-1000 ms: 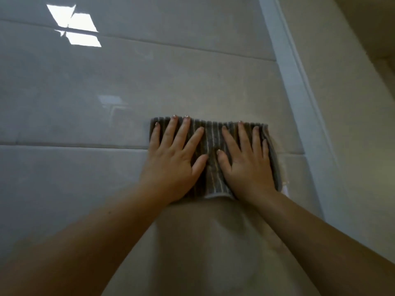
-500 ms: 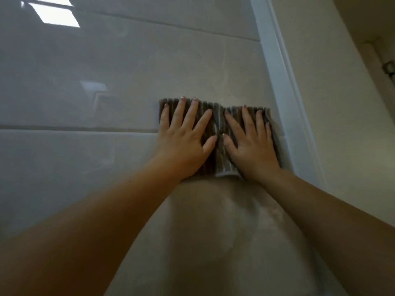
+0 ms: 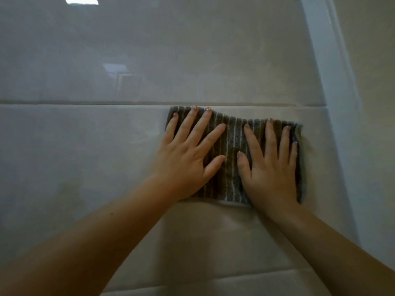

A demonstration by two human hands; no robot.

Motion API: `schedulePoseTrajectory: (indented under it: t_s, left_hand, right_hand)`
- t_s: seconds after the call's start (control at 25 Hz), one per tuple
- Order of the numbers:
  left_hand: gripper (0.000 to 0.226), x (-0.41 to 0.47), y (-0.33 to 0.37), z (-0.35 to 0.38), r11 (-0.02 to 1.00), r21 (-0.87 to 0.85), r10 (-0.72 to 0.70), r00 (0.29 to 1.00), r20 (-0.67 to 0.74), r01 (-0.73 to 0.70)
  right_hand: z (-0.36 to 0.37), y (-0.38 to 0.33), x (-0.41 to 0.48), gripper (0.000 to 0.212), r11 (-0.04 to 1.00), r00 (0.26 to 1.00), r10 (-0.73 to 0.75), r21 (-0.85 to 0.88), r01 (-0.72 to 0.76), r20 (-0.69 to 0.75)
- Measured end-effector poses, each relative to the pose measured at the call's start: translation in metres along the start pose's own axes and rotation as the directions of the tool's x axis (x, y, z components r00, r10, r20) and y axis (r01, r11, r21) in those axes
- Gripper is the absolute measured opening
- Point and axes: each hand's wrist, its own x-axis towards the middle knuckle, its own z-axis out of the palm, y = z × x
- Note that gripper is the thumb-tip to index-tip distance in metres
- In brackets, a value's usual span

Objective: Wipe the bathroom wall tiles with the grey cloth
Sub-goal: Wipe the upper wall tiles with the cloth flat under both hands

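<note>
Head view: both hands flat on the grey cloth [image 3: 232, 144] against the wall tiles [image 3: 85, 159].
Left hand [image 3: 188, 161] and right hand [image 3: 270, 169] lie side by side, thumbs near each other. Grip is wide on both: fingers straight and spread, pressing the cloth, not curled round it. The striped cloth lies on the tile just below a horizontal grout line [image 3: 85, 102], its right edge near the white corner trim [image 3: 327, 71].
</note>
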Motion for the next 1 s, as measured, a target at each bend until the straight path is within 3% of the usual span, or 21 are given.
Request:
schedulePoseTrajectory:
  t_s: [0.28, 0.6, 0.84, 1.0]
  left_hand:
    - [0.067, -0.091, -0.112, -0.025, 0.989, 0.070, -0.132, 0.991, 0.038, 0.129]
    - [0.066, -0.150, -0.195, -0.042, 0.971, 0.088, -0.224, 0.974, 0.021, 0.222]
    - [0.065, -0.181, -0.158, -0.031, 0.946, 0.064, -0.319, 0.948, 0.008, 0.318]
    - [0.067, -0.157, -0.108, -0.019, 0.954, 0.046, -0.295, 0.955, -0.012, 0.296]
  right_hand:
    - [0.014, -0.129, -0.010, 0.061, 0.980, 0.982, -0.190, 0.049, 0.191, -0.020]
    - [0.023, -0.236, -0.016, 0.061, 0.962, 0.967, -0.245, 0.103, 0.251, -0.065]
    - [0.022, -0.204, -0.033, 0.060, 0.895, 0.900, -0.433, 0.095, 0.436, -0.052]
    - [0.016, -0.148, -0.034, 0.058, 0.907, 0.910, -0.411, 0.080, 0.414, -0.049]
